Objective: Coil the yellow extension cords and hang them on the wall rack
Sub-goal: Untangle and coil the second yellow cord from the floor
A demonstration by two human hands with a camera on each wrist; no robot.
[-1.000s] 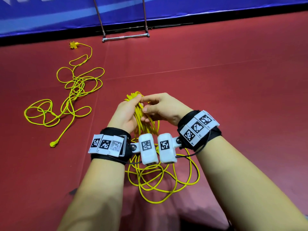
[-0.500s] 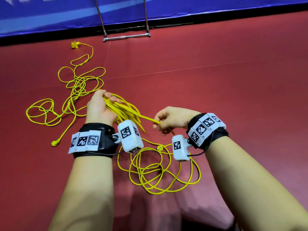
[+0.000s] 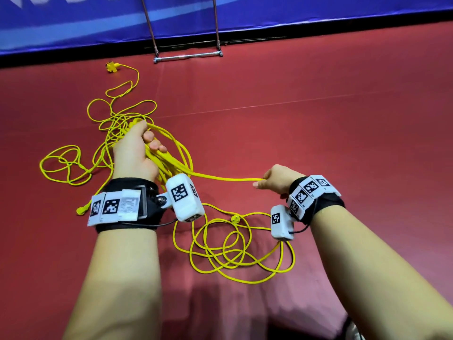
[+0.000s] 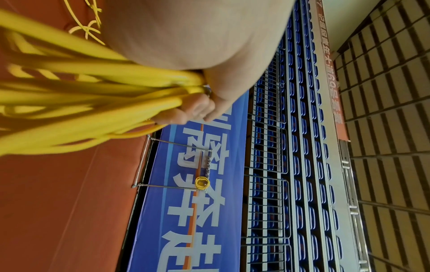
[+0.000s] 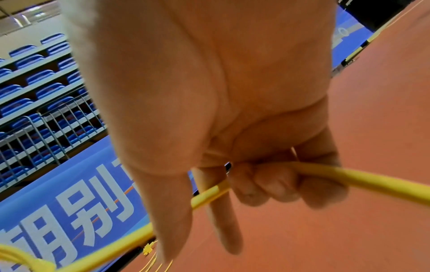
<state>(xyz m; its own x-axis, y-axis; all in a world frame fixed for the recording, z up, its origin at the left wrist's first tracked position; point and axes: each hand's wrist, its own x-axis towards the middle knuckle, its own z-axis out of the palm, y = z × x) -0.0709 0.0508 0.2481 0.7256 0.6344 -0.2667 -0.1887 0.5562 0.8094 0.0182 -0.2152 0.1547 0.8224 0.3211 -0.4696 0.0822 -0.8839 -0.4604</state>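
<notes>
The left hand [image 3: 133, 153] is clenched around a bundle of gathered loops [image 3: 169, 158] of one yellow extension cord; the fingers [image 3: 155, 143] wrap over the strands, and the left wrist view shows the loops [image 4: 97, 88] bunched tight in the palm. From that bundle a single taut strand [image 3: 228, 178] runs across to the right hand [image 3: 274, 180], held well apart from the left. The right hand's fingers [image 5: 279, 182] are curled round this strand [image 5: 363, 182], while one finger appears to extend straight down; the blur makes this uncertain. The uncoiled remainder of the cord [image 3: 235, 253] lies in loose loops on the red floor [image 3: 343, 119] beneath both wrists. A second yellow cord [image 3: 73, 163] lies tangled on the floor to the left, its plug [image 3: 112, 67] near the blue banner [image 3: 318, 13]. A metal rack [image 3: 188, 55] stands against the banner; the left wrist view shows a small yellow coil [image 4: 202, 182] hanging on it.
</notes>
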